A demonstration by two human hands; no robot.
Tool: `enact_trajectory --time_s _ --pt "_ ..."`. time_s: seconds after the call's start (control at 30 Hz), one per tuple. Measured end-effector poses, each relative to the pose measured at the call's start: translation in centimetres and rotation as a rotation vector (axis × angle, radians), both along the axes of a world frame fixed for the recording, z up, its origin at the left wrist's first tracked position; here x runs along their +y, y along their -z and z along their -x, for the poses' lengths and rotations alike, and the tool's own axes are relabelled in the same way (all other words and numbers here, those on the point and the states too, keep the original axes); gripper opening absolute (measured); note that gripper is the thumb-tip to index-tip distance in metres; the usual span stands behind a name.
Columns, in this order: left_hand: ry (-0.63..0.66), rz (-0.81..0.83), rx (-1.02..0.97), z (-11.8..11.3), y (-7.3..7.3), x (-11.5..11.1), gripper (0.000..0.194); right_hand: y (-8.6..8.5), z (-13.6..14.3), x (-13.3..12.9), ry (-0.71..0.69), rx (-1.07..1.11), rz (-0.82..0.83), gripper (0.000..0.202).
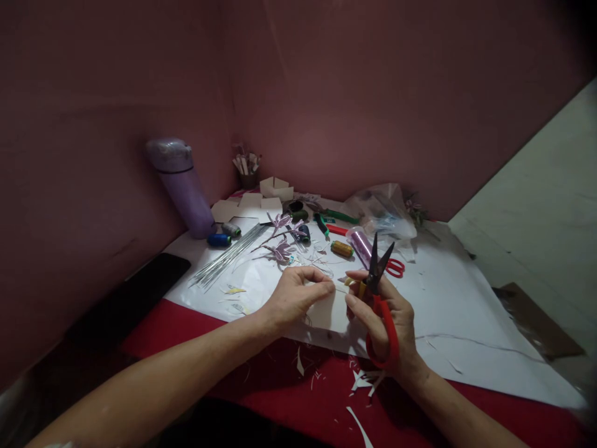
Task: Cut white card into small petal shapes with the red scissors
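My right hand [392, 320] is closed around a pair of scissors [387, 336] with red handles. The dark blades point up and stand apart. Something yellow [362, 289] shows at its fingers, too small to name. Thumb and fingertips of my left hand [298, 292] are pinched together just left of it. A thin pale strand [340, 290] seems to run from that pinch towards my right fingers. Below the hands lies a pale sheet [326, 311]. Behind my left hand is a stem with purple flowers [282, 239].
A purple bottle [184, 193] stands at the left, near thin wires [228, 258] and a blue thread spool [219, 240]. Further back are a gold spool [342, 249], green-handled pliers [342, 216] and a plastic bag [385, 211]. Paper scraps [366, 379] lie on the red cloth [261, 386].
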State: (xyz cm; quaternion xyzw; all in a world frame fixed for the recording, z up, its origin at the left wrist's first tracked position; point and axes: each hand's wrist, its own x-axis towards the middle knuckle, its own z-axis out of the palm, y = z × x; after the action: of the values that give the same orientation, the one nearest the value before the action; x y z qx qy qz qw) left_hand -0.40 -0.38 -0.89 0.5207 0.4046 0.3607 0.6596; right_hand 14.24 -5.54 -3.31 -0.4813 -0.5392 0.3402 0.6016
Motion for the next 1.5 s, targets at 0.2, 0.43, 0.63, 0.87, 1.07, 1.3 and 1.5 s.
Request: enact_trajectory --time_s 0.2,0.43,0.63,0.87,1.07,1.3,1.5 --pt "-0.001 0.006 0.003 0.1 0.1 0.0 0.015 0.1 -0.1 -0.1 -0.008 -0.016 0.006 0.023" --pt "0.055 -0.016 -0.032 0.1 0.3 0.0 0.019 -0.3 0.0 0.1 0.038 -0.004 0.023 0.023" --pt "0.089 -0.010 -0.075 0.2 0.6 0.0 0.022 -0.5 -0.1 0.2 0.054 0.036 0.036 0.023" --pt "0.130 0.200 -0.241 0.2 0.7 0.0 0.033 -0.6 -0.2 0.0 0.109 0.016 -0.017 0.023" --pt "0.091 0.318 -0.309 -0.2 1.1 -0.3 0.042 -0.6 0.0 0.0 0.154 0.004 -0.041 0.022" --pt "0.039 0.174 -0.194 -0.5 1.0 -0.7 0.037 -0.3 -0.2 0.0 0.116 0.007 -0.025 0.023" --pt "0.035 0.134 -0.135 -0.5 0.7 -0.7 0.035 -0.6 -0.1 0.0 0.098 0.005 -0.014 0.023"
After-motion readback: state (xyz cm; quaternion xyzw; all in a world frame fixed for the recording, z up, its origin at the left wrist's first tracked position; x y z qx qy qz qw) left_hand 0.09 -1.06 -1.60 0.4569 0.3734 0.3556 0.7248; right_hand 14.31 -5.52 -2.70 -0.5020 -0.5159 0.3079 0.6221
